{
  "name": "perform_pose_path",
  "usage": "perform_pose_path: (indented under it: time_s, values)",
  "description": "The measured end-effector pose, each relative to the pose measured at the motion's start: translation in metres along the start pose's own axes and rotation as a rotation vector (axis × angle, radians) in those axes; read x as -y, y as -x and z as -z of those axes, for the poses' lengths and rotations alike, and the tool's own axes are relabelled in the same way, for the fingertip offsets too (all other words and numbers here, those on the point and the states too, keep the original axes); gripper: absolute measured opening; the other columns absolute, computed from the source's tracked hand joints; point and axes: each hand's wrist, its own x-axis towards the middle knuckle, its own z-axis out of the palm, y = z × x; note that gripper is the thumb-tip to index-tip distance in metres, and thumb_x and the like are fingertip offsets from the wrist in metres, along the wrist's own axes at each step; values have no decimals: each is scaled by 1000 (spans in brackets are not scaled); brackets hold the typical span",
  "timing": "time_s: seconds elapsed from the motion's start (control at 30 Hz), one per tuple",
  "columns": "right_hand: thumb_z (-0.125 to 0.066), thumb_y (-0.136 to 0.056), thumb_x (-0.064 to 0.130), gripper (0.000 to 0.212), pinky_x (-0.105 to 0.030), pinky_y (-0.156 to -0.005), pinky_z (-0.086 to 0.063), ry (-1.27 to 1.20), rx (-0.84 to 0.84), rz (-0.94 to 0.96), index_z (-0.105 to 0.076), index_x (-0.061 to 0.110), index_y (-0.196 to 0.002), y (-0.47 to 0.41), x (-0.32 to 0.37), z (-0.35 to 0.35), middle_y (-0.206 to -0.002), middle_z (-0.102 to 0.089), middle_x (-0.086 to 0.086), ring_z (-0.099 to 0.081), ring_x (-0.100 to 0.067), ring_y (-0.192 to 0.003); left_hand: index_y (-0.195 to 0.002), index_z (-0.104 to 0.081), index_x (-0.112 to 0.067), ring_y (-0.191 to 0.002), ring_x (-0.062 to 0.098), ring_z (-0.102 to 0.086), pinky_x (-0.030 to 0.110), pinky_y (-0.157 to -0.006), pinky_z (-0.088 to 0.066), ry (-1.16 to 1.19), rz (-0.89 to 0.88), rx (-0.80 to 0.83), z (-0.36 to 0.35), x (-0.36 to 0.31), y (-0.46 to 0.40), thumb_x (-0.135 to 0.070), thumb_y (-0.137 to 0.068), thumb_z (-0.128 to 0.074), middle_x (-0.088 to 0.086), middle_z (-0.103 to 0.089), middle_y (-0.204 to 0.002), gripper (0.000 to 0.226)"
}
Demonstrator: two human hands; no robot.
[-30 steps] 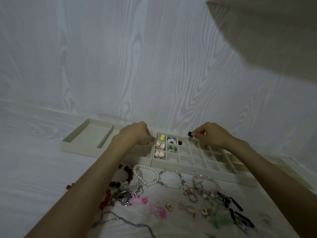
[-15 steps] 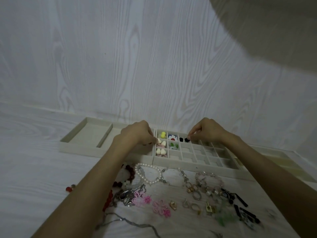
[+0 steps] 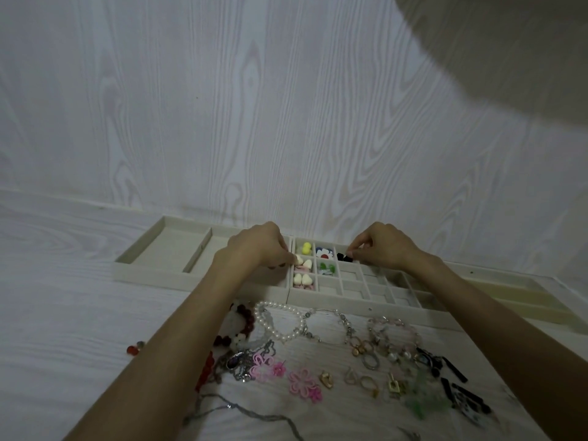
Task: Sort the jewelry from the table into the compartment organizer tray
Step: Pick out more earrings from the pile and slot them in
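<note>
Both hands reach over the tray [image 3: 321,294] at the far edge of the surface [image 3: 63,329]. The left hand [image 3: 257,246], fingers curled, pinches a cream heart [image 3: 299,259] in the tray's left column. The right hand [image 3: 386,246] curls its fingertips above black studs [image 3: 344,257] in a top compartment; whether they grip is unclear. Loose jewelry [image 3: 318,354], including a pearl bracelet [image 3: 280,321], lies between the forearms. No writing is readable.
</note>
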Motion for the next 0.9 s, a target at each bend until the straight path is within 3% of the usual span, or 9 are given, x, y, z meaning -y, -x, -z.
perform_pose_path:
  time_s: [0.1, 0.23, 0.47, 0.57, 0.63, 0.7, 0.77, 0.9]
  values:
    - [-67, -85, 32, 12, -22, -56, -37, 91, -14, 18, -76, 26, -90, 0, 4, 2, -66, -56, 13, -55, -9, -71, -99, -73, -14, -88, 18, -69, 40, -89, -51, -6, 0, -5, 0, 0, 0, -42, -84, -66, 0, -73, -97, 32]
    - [-68, -84, 32, 14, -23, -63, -36, 188, -53, 44, -77, 24, -90, 1, 9, 3, -71, -58, 10, -55, -10, -72, -99, -73, -14, -87, 18, -68, 39, -89, -52, -19, -3, -6, 0, 1, -1, -42, -84, -66, 0, -72, -97, 32]
    - [-67, -85, 34, 16, -22, -59, -36, 160, -4, 40, -76, 23, -91, 1, 10, 4, -66, -57, 13, -51, -4, -62, -103, -72, -13, -89, 20, -68, 39, -88, -53, -36, 3, -31, 2, 0, 0, -40, -86, -65, 2, -72, -101, 33]
    - [-65, -85, 35, 15, -24, -60, -41, 107, 3, 17, -76, 26, -90, 2, 8, 11, -70, -65, 11, -54, -4, -64, -112, -67, -18, -96, 21, -65, 35, -87, -51, -62, -10, -128, 10, -6, 7, -39, -89, -61, 1, -69, -109, 31]
    - [-65, -85, 34, 14, -27, -67, -47, 78, -15, 12, -75, 26, -91, 2, 2, 21, -85, -72, 5, -60, -8, -75, -114, -66, -22, -100, 18, -62, 30, -82, -47, -61, -80, -254, 17, -15, 10, -38, -91, -59, -2, -67, -113, 29]
    - [-67, -84, 35, 12, -27, -71, -48, 83, -26, 20, -75, 27, -89, 2, -3, 31, -87, -72, 2, -63, -11, -81, -110, -67, -24, -96, 12, -60, 28, -78, -44, -52, -188, -314, 24, -28, 6, -34, -92, -58, -6, -66, -111, 23]
    - [-70, -81, 36, 11, -28, -74, -48, 89, -3, 31, -75, 28, -87, 1, -1, 35, -89, -71, 3, -62, -12, -84, -105, -70, -26, -91, 10, -57, 30, -80, -48, -60, -285, -257, 27, -42, -5, -32, -91, -59, -8, -67, -110, 18]
    - [-70, -81, 36, 12, -26, -77, -44, 157, 62, 45, -75, 29, -90, -1, 4, 30, -93, -70, 5, -60, -11, -87, -98, -73, -31, -98, 12, -58, 35, -87, -52, -219, -348, -94, 13, -64, -38, -32, -88, -62, -7, -69, -106, 15]
